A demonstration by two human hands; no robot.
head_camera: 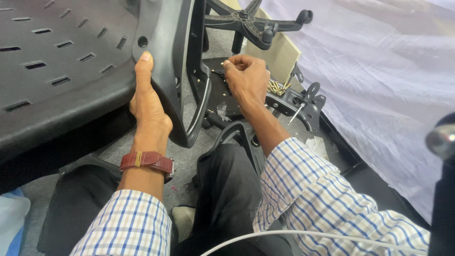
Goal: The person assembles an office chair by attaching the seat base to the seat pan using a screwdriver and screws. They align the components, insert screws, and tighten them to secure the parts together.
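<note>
My left hand (148,102) lies flat, fingers extended, bracing the black chair shell (71,57) on its edge. Beyond it, my right hand (246,78) is pinched closed at the mechanism plate (222,102), apparently on a fastener, though I cannot tell. Brass screws (277,87) lie just beside; a screwdriver (303,102) rests near. Judgement: fastening in progress; next requires seating a screw squarely.

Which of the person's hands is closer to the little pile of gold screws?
Right. The right hand hovers just left of the gold screws, fingers curled. The left hand is far off to the left, pressed flat against the black plastic seat shell.
</note>
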